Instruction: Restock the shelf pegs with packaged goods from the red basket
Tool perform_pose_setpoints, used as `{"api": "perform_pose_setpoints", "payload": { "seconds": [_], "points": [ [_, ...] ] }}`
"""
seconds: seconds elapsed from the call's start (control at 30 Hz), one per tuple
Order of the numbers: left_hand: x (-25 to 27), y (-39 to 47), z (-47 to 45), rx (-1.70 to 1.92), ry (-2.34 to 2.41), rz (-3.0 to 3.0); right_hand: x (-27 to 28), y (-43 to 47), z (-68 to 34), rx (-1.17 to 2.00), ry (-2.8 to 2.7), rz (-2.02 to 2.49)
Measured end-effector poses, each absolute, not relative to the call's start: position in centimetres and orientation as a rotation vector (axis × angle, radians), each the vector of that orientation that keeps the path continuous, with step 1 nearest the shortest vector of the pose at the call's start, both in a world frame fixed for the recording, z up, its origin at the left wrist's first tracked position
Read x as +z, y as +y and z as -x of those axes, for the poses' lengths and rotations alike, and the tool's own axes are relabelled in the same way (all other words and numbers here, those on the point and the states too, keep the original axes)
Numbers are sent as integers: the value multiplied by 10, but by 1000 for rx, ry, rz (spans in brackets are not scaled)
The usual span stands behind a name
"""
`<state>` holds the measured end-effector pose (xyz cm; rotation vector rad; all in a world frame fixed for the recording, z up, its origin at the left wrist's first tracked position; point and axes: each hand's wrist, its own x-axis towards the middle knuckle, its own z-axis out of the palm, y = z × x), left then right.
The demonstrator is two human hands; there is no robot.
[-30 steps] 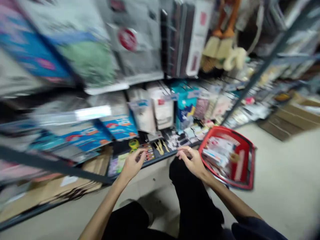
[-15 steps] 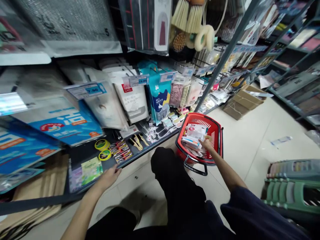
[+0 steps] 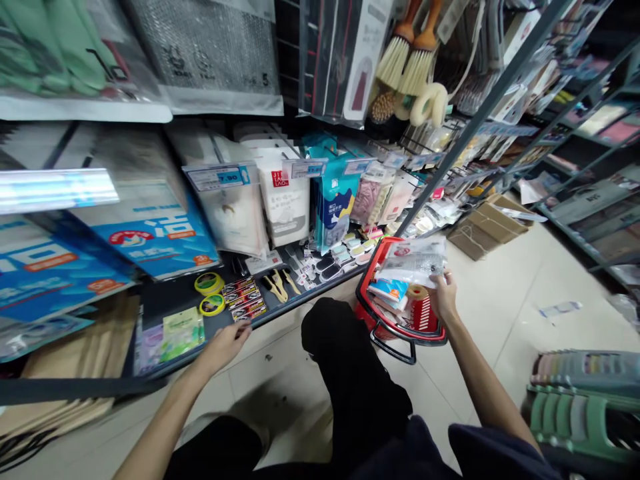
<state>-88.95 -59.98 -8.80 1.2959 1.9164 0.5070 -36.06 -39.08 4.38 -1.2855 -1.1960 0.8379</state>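
Observation:
My right hand (image 3: pixel 444 297) grips the edge of a flat clear plastic packet (image 3: pixel 413 260) with grey and white print, lifted over the red shopping basket (image 3: pixel 367 303). In the basket lie a blue-and-white packet (image 3: pixel 390 289) and other packaged goods, partly hidden by the held packet. My left hand (image 3: pixel 227 343) is at the front edge of the bottom shelf (image 3: pixel 280 311), its fingers curled together with nothing seen in them. Close to it are small black-and-red packs (image 3: pixel 245 300), two round yellow containers (image 3: pixel 211 293) and a green packet (image 3: pixel 183 331).
Bagged goods hang from hooks above the shelf, among them a blue packet (image 3: pixel 337 200) and brushes (image 3: pixel 400 63). A slanting metal post (image 3: pixel 463 140) rises behind the basket. A cardboard box (image 3: pixel 483 227) is on the floor; green plastic goods (image 3: pixel 575 417) stand at right.
My right hand has risen out of the basket and moved right, bringing the clear packet up. The view has shifted left; my left hand stays at the shelf edge.

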Motion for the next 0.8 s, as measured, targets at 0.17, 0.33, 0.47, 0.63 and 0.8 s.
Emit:
{"api": "perform_pose_setpoints", "payload": {
  "seconds": [0.17,0.33,0.47,0.63,0.8],
  "points": [
    [-14,-598,855,1178,1327,-902,67,-466,448,1299,-1202,993],
    [35,-618,841,1639,1179,-463,50,-511,565,1931,-1706,705],
    [34,-636,861,1830,1289,-352,49,-487,651,2069,-1843,492],
    [17,-650,887,1934,1416,-408,25,-458,747,1907,-1783,553],
    [-1,-650,901,1934,1552,-327,-12,-475,771,1740,-1793,578]
  ]
}}
